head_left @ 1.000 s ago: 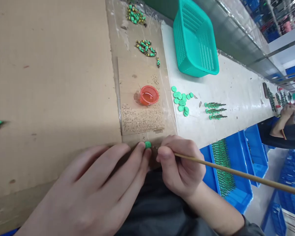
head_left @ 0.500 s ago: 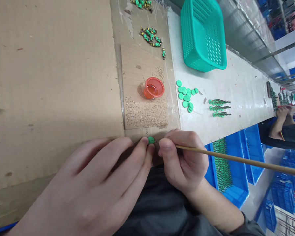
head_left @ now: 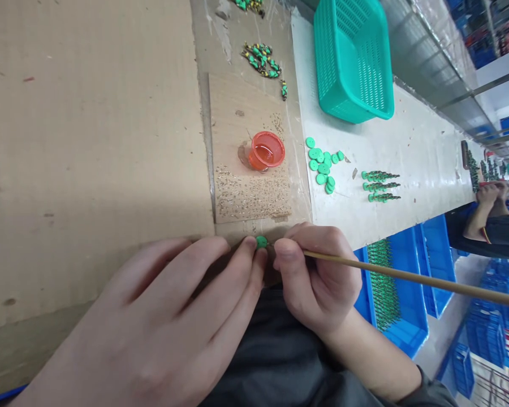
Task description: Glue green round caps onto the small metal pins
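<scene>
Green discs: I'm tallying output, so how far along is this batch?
Done: three stacked rows lie on the white table. In hand: left hand pinches one green disc; right hand holds a thin stick. Left: a loose disc pile.

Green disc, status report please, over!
Left hand pinches green disc. Right hand grips thin wooden stick, tip at disc. Nothing between them.

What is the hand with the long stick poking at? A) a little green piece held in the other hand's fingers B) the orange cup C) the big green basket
A: the right hand aims the thin stick at the small green piece pinched by the left hand, near the table edge.
</scene>
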A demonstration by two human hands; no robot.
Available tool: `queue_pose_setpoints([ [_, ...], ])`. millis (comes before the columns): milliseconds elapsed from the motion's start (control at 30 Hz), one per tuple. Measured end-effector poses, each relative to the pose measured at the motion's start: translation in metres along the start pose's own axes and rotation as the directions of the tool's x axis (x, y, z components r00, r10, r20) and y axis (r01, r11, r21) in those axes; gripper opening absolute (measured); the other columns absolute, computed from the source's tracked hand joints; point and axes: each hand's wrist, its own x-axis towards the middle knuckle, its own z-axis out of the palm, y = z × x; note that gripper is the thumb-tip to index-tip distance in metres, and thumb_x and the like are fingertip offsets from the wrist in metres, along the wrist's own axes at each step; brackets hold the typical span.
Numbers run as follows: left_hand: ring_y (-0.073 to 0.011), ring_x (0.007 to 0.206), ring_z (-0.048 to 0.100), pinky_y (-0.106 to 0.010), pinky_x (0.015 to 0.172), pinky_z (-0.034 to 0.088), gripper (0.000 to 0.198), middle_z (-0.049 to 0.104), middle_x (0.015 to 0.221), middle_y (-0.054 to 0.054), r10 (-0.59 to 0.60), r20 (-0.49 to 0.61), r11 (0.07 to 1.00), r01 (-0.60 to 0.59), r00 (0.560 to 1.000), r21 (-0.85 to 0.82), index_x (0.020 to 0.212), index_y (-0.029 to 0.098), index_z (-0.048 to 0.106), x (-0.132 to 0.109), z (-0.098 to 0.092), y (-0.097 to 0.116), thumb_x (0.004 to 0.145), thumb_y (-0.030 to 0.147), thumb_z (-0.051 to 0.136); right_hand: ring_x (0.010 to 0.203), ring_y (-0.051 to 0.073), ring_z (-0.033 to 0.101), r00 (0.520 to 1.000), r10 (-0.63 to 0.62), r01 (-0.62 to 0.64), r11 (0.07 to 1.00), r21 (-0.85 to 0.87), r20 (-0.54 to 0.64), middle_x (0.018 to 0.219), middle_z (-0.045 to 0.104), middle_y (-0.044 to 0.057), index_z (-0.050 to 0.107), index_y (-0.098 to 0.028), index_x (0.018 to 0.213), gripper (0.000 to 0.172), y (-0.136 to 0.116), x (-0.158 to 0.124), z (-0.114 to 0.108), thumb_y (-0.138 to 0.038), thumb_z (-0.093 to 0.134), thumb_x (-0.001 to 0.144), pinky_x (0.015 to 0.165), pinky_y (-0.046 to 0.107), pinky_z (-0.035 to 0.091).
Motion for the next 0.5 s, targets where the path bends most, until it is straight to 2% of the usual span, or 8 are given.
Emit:
queue_pose_setpoints([
  [200,-0.037,0.145,0.072,-0.064,0.129,0.06,0.033,0.075,0.163,-0.006,0.006,0.005,1.0,-0.006,1.0,0.012,0.147,0.023,0.081,0.0005,-0.0001,-0.0005,0.117,0.033,0.071,0.063,0.013,0.065,1.0,0.007,-0.006,1.0,-0.01,0.028,0.08,0.066,-0.005,0.062,-0.027,0.106,0.017,-0.0039,0.0046,-0.0014,-0.018,0.07,0.118,0.056,0.028,0.056],
  [300,-0.0371,0.143,0.074,-0.063,0.128,0.061,0.036,0.076,0.163,-0.007,0.002,0.002,1.0,-0.002,1.0,0.017,0.151,0.023,0.08,0.0026,-0.0015,-0.0003,0.116,0.031,0.072,0.06,0.014,0.065,0.999,0.013,-0.01,0.999,0.045,-0.049,0.078,0.066,-0.004,0.064,-0.027,0.107,0.014,-0.0025,0.003,-0.0003,-0.019,0.071,0.117,0.054,0.029,0.056],
  [400,-0.0375,0.14,0.076,-0.063,0.122,0.064,0.043,0.076,0.163,-0.009,0.009,0.01,0.999,-0.01,1.0,0.042,0.159,0.021,0.077,0.0038,-0.0025,0.0001,0.117,0.031,0.07,0.057,0.014,0.063,0.984,0.074,-0.056,0.992,0.115,-0.16,0.075,0.066,-0.005,0.067,-0.027,0.109,0.012,-0.0015,0.0006,0.0013,-0.021,0.072,0.117,0.051,0.029,0.055],
  [500,-0.0364,0.142,0.075,-0.062,0.124,0.064,0.045,0.076,0.164,-0.008,0.002,0.013,0.999,-0.003,1.0,0.045,0.162,0.023,0.075,0.002,-0.001,0.0004,0.118,0.031,0.07,0.058,0.012,0.065,0.971,0.143,-0.115,0.982,0.147,-0.192,0.079,0.07,-0.006,0.068,-0.027,0.109,0.013,-0.0025,-0.0007,0.0013,-0.023,0.077,0.116,0.053,0.028,0.056],
])
